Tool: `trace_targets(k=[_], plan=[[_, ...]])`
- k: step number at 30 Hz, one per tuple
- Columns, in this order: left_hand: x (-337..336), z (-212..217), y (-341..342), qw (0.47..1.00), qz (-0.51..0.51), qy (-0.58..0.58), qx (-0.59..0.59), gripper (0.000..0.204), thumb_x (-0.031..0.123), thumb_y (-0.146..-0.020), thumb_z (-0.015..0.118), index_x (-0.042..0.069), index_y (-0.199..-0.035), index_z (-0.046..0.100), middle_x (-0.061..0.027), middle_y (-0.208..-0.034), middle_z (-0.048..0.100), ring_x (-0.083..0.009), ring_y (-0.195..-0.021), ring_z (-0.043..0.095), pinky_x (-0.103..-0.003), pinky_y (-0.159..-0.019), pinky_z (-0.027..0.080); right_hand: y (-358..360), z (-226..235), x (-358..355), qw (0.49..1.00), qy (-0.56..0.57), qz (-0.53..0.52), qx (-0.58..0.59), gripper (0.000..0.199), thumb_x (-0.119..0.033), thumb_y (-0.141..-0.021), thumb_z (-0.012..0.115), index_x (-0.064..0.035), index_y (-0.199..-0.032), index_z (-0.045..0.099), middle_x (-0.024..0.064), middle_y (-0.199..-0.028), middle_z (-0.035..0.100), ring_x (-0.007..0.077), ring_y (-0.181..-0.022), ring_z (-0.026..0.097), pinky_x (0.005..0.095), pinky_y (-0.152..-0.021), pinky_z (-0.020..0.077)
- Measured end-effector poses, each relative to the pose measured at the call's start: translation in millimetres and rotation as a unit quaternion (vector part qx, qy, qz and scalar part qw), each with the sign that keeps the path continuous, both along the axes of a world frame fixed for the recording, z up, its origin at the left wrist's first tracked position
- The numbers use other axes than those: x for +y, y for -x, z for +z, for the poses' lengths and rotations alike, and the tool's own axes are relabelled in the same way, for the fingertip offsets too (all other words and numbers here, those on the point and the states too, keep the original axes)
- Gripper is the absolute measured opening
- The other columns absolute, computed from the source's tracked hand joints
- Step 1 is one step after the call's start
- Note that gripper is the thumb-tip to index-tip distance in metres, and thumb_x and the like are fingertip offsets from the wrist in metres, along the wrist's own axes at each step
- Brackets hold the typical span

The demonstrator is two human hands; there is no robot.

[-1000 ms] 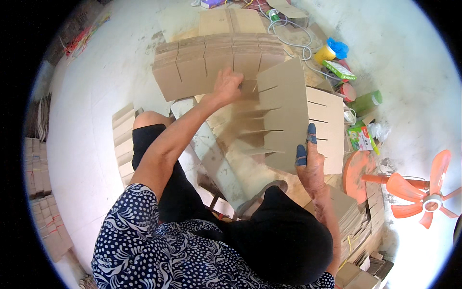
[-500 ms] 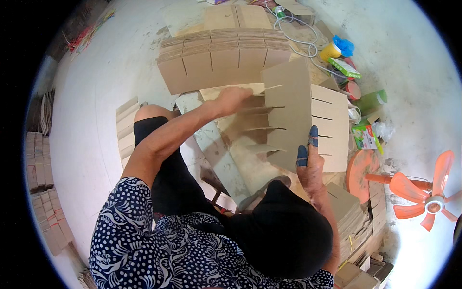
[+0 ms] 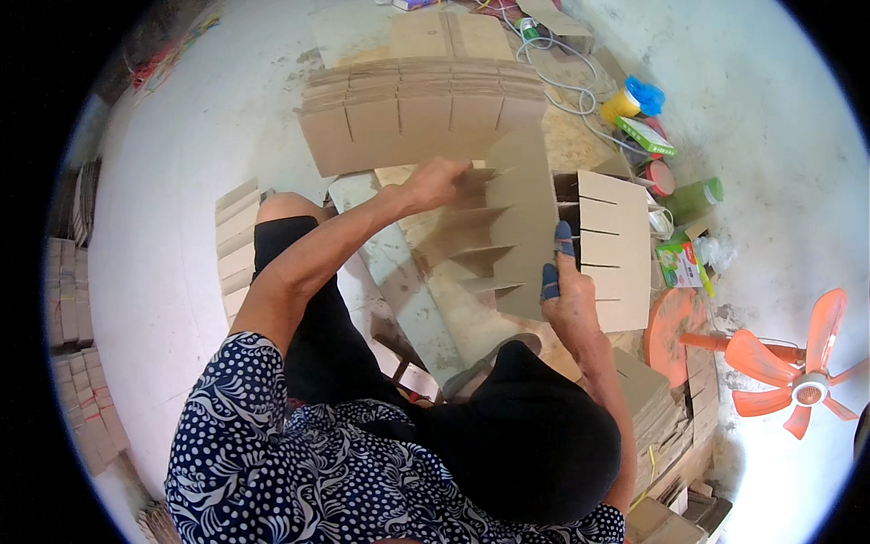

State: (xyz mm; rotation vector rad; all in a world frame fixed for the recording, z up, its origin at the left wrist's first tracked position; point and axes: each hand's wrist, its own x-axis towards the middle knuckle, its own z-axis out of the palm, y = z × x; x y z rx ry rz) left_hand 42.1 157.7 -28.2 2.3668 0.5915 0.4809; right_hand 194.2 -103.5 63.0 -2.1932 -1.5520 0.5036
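While the slotted cardboard divider is gripped near its right edge by the right hand, a cross strip is pinched by the left hand.

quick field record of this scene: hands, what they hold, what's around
setting: floor workspace seen from above
left hand: gripping a slotted cardboard strip at the top of the divider grid
right hand: holding the grid's near edge, blue-tipped fingers on the long panel
behind: row of slotted cardboard sheets
right side: orange fan, green bottle, yellow cup
left side: stacked cardboard strips
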Motion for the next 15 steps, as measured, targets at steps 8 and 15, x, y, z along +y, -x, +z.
trace_targets(k=[8,15], plan=[[8.2,-14.7,-6.2,0.994,0.035,0.098,-0.030,0.014,-0.003,-0.077,0.052,0.001,-0.090,0.054,-0.0240,-0.074,0.059,-0.0381,-0.067,0.060,-0.043,-0.060,0.045,-11.1,-2.6,27.1,0.998,0.008,0.061,-0.012,0.053,0.006,-0.073,0.055,-0.0013,-0.123,0.041,0.0290,-0.080,0.060,0.0445,-0.075,0.059,0.0468,-0.067,0.0475],[7.4,-21.1,-7.1,0.997,0.066,0.023,-0.019,0.013,0.002,-0.079,0.052,0.002,-0.092,0.055,-0.0213,-0.071,0.059,-0.0385,-0.069,0.061,-0.044,-0.062,0.047,-11.3,15.0,34.2,0.998,0.036,0.054,0.009,0.043,0.006,-0.069,0.056,-0.0014,-0.111,0.049,0.0295,-0.079,0.060,0.0472,-0.078,0.059,0.0508,-0.067,0.0467]])
